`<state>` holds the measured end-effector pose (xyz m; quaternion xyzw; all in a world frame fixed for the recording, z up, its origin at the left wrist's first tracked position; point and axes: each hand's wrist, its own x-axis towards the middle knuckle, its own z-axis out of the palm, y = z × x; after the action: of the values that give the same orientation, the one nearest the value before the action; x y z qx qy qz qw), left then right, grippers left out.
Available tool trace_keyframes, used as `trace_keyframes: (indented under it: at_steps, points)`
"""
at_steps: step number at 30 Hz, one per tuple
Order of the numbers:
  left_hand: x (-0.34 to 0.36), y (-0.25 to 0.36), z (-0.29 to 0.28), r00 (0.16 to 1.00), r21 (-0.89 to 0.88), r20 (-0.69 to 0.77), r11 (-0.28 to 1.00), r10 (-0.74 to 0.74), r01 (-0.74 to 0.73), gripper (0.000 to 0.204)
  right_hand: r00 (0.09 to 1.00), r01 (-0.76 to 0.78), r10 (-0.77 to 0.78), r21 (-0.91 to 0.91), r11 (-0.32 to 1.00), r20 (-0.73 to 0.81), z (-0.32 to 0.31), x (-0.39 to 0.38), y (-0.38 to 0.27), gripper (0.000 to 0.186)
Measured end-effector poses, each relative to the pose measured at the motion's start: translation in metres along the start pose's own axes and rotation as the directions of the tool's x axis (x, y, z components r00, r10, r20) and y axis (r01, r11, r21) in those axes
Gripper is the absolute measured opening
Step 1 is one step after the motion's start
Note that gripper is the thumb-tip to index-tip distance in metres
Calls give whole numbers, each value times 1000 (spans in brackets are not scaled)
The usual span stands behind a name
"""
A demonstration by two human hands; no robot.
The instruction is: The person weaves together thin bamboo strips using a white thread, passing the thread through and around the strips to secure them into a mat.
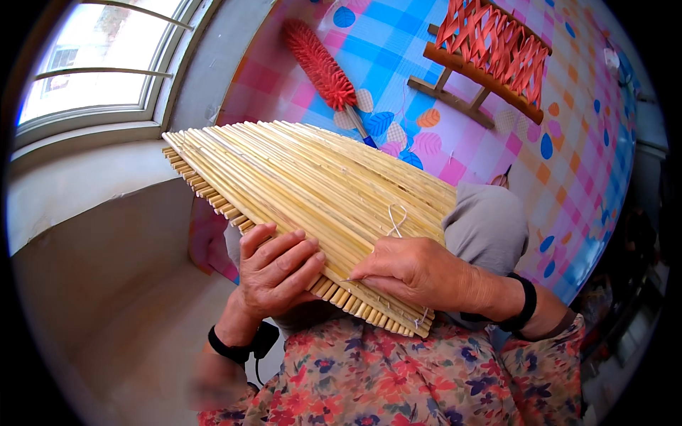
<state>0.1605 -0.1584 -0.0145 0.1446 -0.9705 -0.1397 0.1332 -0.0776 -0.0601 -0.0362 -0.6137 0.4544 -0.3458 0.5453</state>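
Observation:
A mat of pale yellow plant stalks (298, 177), laid side by side in crossed layers, rests tilted across my lap. My left hand (280, 273) is closed over its near edge, fingers on top and the thumb out of sight. Closer to the right corner, my right hand (419, 273) presses on the stalks in a pinch. A thin needle tip pokes out from its fingertips; the rest is hidden. White thread (396, 220) makes a loose loop on the mat just beyond this hand. Short thread ends (420, 319) show at the near corner.
A patterned, brightly coloured sheet (483, 153) spreads beyond the mat. On it lie a red fluffy duster (323, 64), a wooden frame laced with red strips (490, 57) and scissors (503, 177). A barred window (99, 71) with a sill is at left.

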Motion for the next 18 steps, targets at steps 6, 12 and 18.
trace_keyframes:
  at_steps: [6,12,18]
  points:
    - [0,-2,2,1000,7,-16,1000,22,-22,30,999,36,-36,49,998,1,-3,-4,2,13]
    - [0,-2,1,1000,5,-7,1000,20,-20,29,1000,18,-16,104,994,-13,3,-6,8,14]
    - [0,-3,1,999,2,11,999,33,-33,29,998,64,-67,114,991,17,0,-5,13,16]
